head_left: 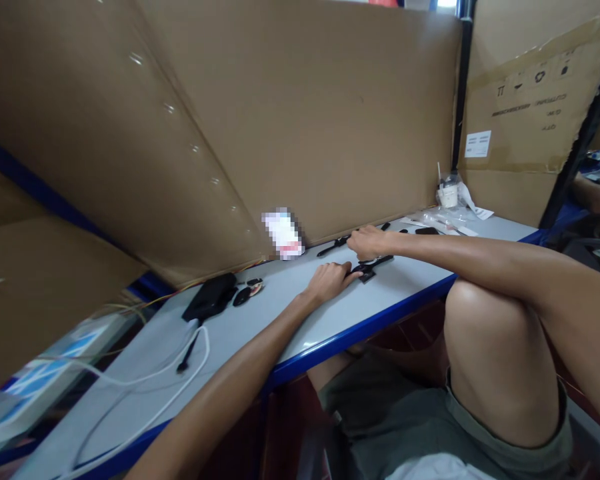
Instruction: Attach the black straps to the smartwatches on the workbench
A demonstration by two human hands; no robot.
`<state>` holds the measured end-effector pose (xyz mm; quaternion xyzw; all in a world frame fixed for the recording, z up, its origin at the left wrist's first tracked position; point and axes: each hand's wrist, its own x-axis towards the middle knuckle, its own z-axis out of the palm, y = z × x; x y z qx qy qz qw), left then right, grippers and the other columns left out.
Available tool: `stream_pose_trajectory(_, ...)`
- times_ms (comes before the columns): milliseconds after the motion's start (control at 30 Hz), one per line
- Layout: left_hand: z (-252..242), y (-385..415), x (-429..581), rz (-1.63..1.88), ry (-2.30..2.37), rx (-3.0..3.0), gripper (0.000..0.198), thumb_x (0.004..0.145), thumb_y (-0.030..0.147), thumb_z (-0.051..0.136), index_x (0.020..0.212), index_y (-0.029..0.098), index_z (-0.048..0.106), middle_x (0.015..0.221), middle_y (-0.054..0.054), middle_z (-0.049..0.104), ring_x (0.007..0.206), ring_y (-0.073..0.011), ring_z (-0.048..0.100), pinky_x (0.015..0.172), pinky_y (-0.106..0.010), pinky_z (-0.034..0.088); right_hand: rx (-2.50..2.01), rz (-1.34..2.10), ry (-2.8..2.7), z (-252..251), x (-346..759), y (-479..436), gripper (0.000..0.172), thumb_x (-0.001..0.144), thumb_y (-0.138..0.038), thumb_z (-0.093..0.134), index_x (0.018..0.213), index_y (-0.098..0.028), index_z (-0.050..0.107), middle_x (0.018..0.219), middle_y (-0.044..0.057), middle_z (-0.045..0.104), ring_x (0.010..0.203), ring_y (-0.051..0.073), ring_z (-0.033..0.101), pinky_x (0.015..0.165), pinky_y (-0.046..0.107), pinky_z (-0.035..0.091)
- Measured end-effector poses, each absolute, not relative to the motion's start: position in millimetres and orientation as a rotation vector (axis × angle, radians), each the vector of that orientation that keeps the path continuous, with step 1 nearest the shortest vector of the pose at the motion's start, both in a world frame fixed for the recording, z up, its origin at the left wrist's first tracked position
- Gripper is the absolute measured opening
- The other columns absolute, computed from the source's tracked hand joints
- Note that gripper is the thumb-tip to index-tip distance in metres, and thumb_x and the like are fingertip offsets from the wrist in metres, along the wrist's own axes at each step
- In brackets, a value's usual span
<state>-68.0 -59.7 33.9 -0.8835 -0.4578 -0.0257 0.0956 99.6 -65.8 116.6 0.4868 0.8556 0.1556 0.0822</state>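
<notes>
On the grey-white tabletop, my left hand rests with thumb and forefinger closed on the near end of a black strap-like piece, which looks like a watch with its band. A small dark square part lies under it, and a black band end reaches off to the right. Just behind, my right hand hovers over the same piece with its fingers curled down; what they grip is hidden. Another slim black strap lies beyond my hands, along the cardboard wall.
A lit phone, blurred out, leans on the cardboard wall. To the left lie a black box-like case, small round dark pieces and a white cable. A plastic cup and clear bags sit at the far right.
</notes>
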Motion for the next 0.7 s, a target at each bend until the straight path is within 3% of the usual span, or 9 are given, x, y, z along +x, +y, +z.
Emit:
stream_pose_trajectory(233, 39.2, -50.8, -80.5, -0.217, -1.429, -2.496, 0.06, 0.104, 0.064, 0.033, 0.115, 0.016, 0.067, 0.096, -0.017, 0.077, 0.093, -0.0332, 0.073, 0.076, -0.035, 0.045, 1.441, 0.516, 2.583, 124.8, 100.8, -76.9, 0.037, 0.092, -0.018, 0.06, 0.124, -0.006, 0.071, 0.12, 0.024, 0.074, 0.113, 0.033, 0.072, 0.091, 0.038, 0.056)
stream_pose_trajectory(533, 46.0, -44.9, -89.2, -0.13, -1.361, -2.603, 0.055, 0.102, 0.065, 0.04, 0.1, 0.02, 0.072, 0.092, -0.015, 0.077, 0.09, -0.0305, 0.072, 0.072, -0.033, 0.042, 1.343, 0.315, 2.538, 116.2, 94.0, -90.5, 0.036, 0.093, -0.024, 0.063, 0.123, -0.007, 0.073, 0.116, 0.023, 0.075, 0.109, 0.034, 0.073, 0.084, 0.038, 0.056)
stream_pose_trajectory(700, 37.9, -35.0, -99.0, -0.159, -1.393, -2.619, 0.038, 0.102, 0.047, 0.045, 0.098, 0.02, 0.071, 0.095, -0.013, 0.078, 0.091, -0.0289, 0.072, 0.071, -0.032, 0.042, 1.188, 0.151, 2.511, 108.2, 73.3, -106.2, 0.035, 0.091, -0.015, 0.059, 0.122, -0.007, 0.073, 0.116, 0.021, 0.075, 0.105, 0.031, 0.073, 0.084, 0.036, 0.056)
